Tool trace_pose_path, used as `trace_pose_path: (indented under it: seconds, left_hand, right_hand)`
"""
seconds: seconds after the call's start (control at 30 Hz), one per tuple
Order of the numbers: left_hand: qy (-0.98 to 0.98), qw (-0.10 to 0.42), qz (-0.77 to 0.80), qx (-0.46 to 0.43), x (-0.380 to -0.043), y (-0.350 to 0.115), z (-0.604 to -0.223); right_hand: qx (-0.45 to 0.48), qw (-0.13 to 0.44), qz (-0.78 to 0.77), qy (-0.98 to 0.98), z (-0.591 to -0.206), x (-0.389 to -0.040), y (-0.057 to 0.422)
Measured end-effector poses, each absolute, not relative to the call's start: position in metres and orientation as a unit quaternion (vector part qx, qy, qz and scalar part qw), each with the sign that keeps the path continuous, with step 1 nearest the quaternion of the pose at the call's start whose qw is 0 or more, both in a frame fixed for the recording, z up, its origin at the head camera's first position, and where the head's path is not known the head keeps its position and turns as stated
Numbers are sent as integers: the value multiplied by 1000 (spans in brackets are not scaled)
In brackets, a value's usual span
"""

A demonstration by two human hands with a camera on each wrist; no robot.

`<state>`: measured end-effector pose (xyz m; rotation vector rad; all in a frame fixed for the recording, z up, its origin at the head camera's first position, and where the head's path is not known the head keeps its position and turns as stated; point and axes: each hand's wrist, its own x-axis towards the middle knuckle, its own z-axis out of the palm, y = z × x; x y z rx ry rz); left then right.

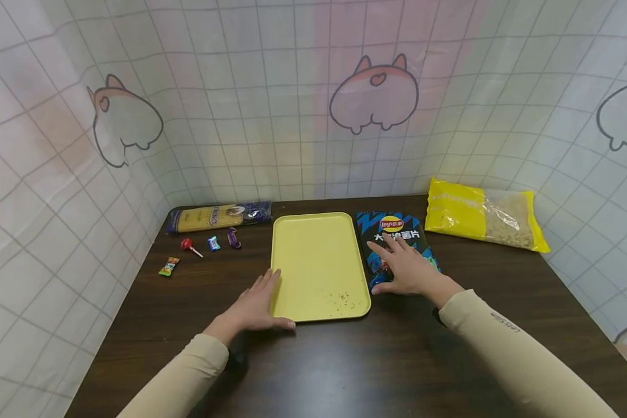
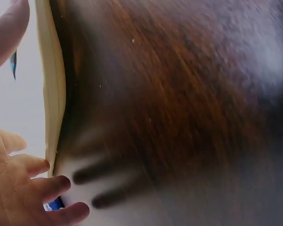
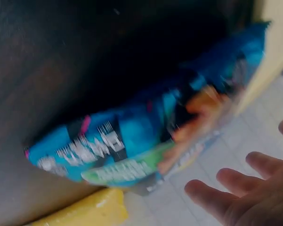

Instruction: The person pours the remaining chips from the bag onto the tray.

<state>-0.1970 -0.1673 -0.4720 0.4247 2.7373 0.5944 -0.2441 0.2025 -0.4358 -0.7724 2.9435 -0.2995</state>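
A yellow tray with brown crumbs near its front right corner lies mid-table. My left hand is at the tray's front left edge, fingers extended and thumb spread; whether it touches the rim I cannot tell. Over the dark blue Lay's chip bag, right of the tray, my right hand spreads its fingers. In the right wrist view, a gap shows between those fingers and the chip bag. Neither hand holds anything.
Spaghetti pack lies at the back left. Before it are a red lollipop, a blue-white candy, a purple wrapper and a green-orange candy. A yellow bag of flakes sits back right, near the curtain.
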Motion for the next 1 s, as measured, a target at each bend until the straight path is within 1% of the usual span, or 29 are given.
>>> trace_pose_path:
  seconds: [0.17,0.33,0.47,0.6,0.8,1.0]
  left_hand:
    - [954,145,213,152,-196,-165,-473]
    - [956,137,208,153,-197,-165,-474]
    - [956,140,207,151,-197,-165,-474]
    - [956,143,207,151,-197,-166,-473]
    - [956,146,208,149,-197,-165,-471]
    - [956,145,211,145,-196,-164,-471]
  right_hand:
    - [-241,74,-51,966,-447,-244,197]
    - [-220,116,-12,968,-447,-251,189]
    - [-203,154,-10,967,-444,-257,181]
    - [-190,178,-21,965,-444,-262,178]
    - [-185,200,-32,962,-446,-267,182]
    - [-204,184,-35,961,-448,-268,185]
